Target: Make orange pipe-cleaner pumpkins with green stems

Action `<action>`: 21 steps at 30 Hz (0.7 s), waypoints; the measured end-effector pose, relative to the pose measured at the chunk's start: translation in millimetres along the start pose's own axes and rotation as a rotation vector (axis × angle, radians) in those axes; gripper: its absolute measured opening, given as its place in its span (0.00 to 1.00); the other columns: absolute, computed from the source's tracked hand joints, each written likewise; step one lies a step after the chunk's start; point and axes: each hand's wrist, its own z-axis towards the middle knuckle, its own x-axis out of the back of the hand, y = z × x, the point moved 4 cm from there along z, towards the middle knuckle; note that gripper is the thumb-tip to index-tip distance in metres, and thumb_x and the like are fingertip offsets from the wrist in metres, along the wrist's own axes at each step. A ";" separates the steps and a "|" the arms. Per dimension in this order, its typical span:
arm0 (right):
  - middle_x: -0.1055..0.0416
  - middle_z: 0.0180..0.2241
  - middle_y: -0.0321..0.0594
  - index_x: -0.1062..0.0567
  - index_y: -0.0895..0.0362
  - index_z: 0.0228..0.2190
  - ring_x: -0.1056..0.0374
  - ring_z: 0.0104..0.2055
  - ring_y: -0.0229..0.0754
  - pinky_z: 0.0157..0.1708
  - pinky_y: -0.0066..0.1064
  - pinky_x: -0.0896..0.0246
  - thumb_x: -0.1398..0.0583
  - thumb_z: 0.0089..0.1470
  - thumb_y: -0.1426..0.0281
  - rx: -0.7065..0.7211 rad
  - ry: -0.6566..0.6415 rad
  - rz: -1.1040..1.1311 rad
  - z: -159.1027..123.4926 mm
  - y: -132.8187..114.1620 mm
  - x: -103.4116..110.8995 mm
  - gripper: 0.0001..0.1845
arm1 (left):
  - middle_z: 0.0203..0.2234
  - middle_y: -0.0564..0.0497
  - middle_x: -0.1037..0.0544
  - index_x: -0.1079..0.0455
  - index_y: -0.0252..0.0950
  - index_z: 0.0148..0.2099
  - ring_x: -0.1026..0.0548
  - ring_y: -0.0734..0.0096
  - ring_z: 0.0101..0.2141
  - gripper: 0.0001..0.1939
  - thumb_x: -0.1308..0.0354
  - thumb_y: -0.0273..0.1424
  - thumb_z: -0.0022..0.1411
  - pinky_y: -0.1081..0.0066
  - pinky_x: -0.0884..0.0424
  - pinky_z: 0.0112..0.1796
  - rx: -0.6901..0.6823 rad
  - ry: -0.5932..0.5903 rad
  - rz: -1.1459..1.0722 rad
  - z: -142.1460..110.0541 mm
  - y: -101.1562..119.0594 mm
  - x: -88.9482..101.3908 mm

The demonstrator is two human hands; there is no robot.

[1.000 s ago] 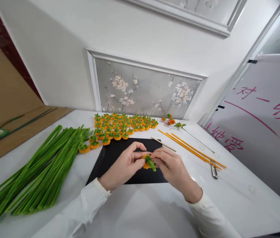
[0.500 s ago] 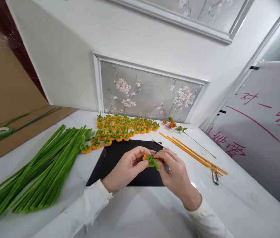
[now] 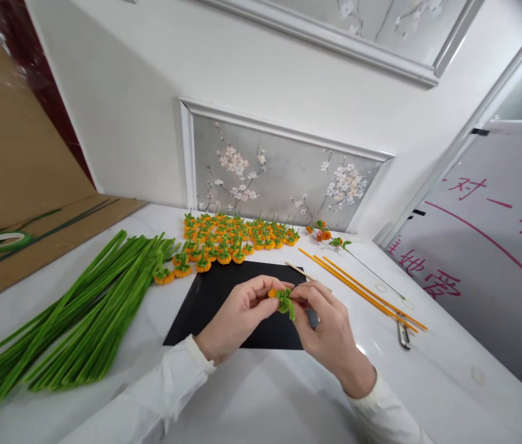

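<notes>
Above a black mat (image 3: pixel 224 308), my left hand (image 3: pixel 241 316) pinches a small pipe-cleaner flower (image 3: pixel 284 301) with an orange head and green leaves and stem. The fingertips of my right hand (image 3: pixel 323 330) are closed on its green part from the other side. Some of the orange head is hidden behind my left fingers. Behind the mat stand rows of similar orange flowers (image 3: pixel 224 254), green stems pointing up. Left of the mat lies a large bundle of green pipe cleaners (image 3: pixel 99 308).
Several orange pipe cleaners (image 3: pixel 363 287) and a nail clipper (image 3: pixel 403 336) lie on the right. A thin stick (image 3: pixel 295 267) touches the mat's far edge. A wired flower stem (image 3: pixel 335 242) rests by the wall. Green tape (image 3: pixel 2 242) sits on cardboard at far left.
The view has shifted slightly. Between my fingers the flower has turned a little, its green stem now pointing more downward. Both hands keep their grip.
</notes>
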 end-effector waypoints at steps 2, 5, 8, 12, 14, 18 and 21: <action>0.35 0.31 0.40 0.33 0.56 0.33 0.35 0.33 0.38 0.32 0.30 0.35 0.47 0.55 0.79 -0.007 -0.004 -0.001 -0.2 -0.3 0.3 0.07 | 0.38 0.49 0.26 0.30 0.35 0.44 0.29 0.69 0.41 0.09 0.45 0.26 0.59 0.70 0.35 0.44 -0.006 -0.023 -0.007 -0.8 1.7 -0.9; 0.35 0.31 0.40 0.33 0.56 0.33 0.35 0.33 0.39 0.31 0.31 0.35 0.47 0.55 0.79 -0.008 -0.006 -0.002 -0.4 -1.2 0.7 0.07 | 0.38 0.49 0.26 0.30 0.34 0.43 0.29 0.70 0.39 0.08 0.44 0.26 0.59 0.71 0.34 0.43 -0.020 -0.016 0.006 -1.4 4.3 -2.0; 0.35 0.31 0.40 0.33 0.55 0.33 0.35 0.34 0.39 0.32 0.31 0.35 0.47 0.55 0.79 0.007 -0.013 -0.005 -0.2 -1.8 -0.1 0.07 | 0.36 0.49 0.26 0.30 0.33 0.40 0.29 0.71 0.38 0.06 0.44 0.26 0.59 0.71 0.34 0.42 -0.017 0.030 0.026 -0.5 4.1 -1.9; 0.35 0.31 0.40 0.33 0.56 0.33 0.35 0.33 0.38 0.32 0.31 0.35 0.47 0.55 0.79 0.004 -0.019 -0.003 0.0 -0.4 -1.7 0.07 | 0.35 0.50 0.25 0.30 0.33 0.39 0.29 0.73 0.36 0.06 0.45 0.25 0.58 0.72 0.33 0.40 -0.024 0.048 0.023 1.0 1.4 -2.1; 0.35 0.31 0.40 0.33 0.56 0.33 0.35 0.33 0.38 0.32 0.30 0.35 0.47 0.55 0.79 -0.001 -0.024 0.005 0.1 -0.1 -2.5 0.07 | 0.34 0.50 0.26 0.31 0.33 0.37 0.29 0.74 0.34 0.05 0.46 0.25 0.57 0.72 0.33 0.38 -0.033 0.061 0.031 1.2 -0.1 -1.8; 0.35 0.32 0.40 0.32 0.56 0.33 0.35 0.33 0.38 0.32 0.30 0.34 0.46 0.55 0.78 -0.026 -0.031 0.037 0.1 -0.8 -3.1 0.06 | 0.32 0.50 0.26 0.32 0.33 0.36 0.29 0.73 0.33 0.05 0.47 0.25 0.56 0.72 0.33 0.36 -0.051 0.111 0.088 0.8 -1.7 -0.3; 0.35 0.35 0.40 0.32 0.56 0.36 0.34 0.33 0.37 0.32 0.29 0.32 0.45 0.54 0.77 -0.110 -0.076 0.136 -0.5 0.5 -5.7 0.07 | 0.35 0.49 0.25 0.32 0.33 0.35 0.28 0.71 0.35 0.04 0.46 0.26 0.55 0.70 0.32 0.39 -0.076 0.150 0.100 0.7 -0.6 0.7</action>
